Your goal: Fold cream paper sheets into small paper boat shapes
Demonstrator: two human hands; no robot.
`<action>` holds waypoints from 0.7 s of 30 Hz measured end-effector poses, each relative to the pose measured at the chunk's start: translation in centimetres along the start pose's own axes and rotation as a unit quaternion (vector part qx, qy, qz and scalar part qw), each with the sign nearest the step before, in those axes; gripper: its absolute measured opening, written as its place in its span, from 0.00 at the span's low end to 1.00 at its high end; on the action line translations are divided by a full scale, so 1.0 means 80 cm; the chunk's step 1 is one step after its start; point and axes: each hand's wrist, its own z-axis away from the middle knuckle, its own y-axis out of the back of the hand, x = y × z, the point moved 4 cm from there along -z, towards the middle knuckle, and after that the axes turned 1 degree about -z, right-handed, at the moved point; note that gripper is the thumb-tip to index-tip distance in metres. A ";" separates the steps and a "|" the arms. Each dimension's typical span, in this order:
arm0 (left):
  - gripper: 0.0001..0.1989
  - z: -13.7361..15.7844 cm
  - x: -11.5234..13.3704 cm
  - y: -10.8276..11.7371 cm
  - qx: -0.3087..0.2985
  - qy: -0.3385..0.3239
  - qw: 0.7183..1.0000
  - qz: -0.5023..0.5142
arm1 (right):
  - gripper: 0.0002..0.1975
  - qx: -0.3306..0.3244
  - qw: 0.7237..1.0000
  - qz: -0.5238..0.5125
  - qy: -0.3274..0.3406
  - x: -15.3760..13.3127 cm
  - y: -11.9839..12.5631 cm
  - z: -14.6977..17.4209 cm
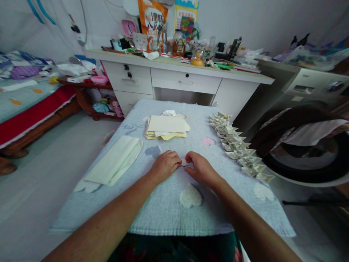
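Observation:
A small piece of folded paper (184, 162) is between my two hands, low over the cloth-covered table. My left hand (165, 165) has its fingers curled together and pinches the paper's left end. At the other end, my right hand (202, 168) bends its thumb and forefinger around the paper, one at each edge. My fingers hide part of its shape. Beyond the hands lies a stack of cream and yellow paper sheets (167, 124). Along the table's right side stand rows of folded paper pieces (236, 143) with pointed ends.
A folded pale cloth or sheet (113, 160) lies at the left of the table (163, 214). Crumpled white paper (169, 113) sits behind the stack. A cluttered white desk (185, 78) stands beyond, with a washing machine (305, 87) at right and a bed (32, 109) at left.

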 end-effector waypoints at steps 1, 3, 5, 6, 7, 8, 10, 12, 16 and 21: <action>0.06 0.000 0.001 0.001 0.000 -0.001 1.000 0.001 | 0.12 0.005 1.000 -0.002 0.003 0.001 0.002 0.001; 0.06 0.000 0.002 0.002 -0.002 -0.001 1.000 0.002 | 0.12 0.016 1.000 -0.003 0.012 0.002 0.003 0.003; 0.06 0.000 0.003 0.003 -0.004 -0.002 1.000 0.000 | 0.10 0.019 1.000 -0.007 0.015 0.003 0.001 0.003; 0.07 0.000 0.004 0.003 -0.005 -0.002 1.000 -0.001 | 0.09 0.019 1.000 -0.008 0.013 0.004 -0.002 0.003; 0.07 0.000 0.004 0.003 -0.006 -0.003 1.000 -0.003 | 0.08 0.020 1.000 -0.008 0.010 0.005 -0.005 0.003; 0.07 0.000 0.004 0.003 -0.008 -0.003 1.000 -0.004 | 0.07 0.025 1.000 -0.005 0.008 0.006 -0.008 0.003; 0.07 0.000 0.003 0.002 -0.011 -0.003 1.000 -0.006 | 0.05 0.041 0.999 0.006 0.007 0.006 -0.014 0.003; 0.07 0.001 0.002 0.001 -0.013 -0.002 1.000 -0.004 | 0.03 0.056 0.998 0.019 0.013 0.005 -0.019 0.004; 0.07 0.001 0.003 0.001 -0.010 0.000 1.000 -0.003 | 0.04 0.054 0.997 0.053 0.024 0.003 -0.023 0.005; 0.07 0.000 0.004 0.001 -0.002 0.020 1.000 -0.001 | 0.05 0.045 0.995 0.092 0.000 0.002 -0.020 0.001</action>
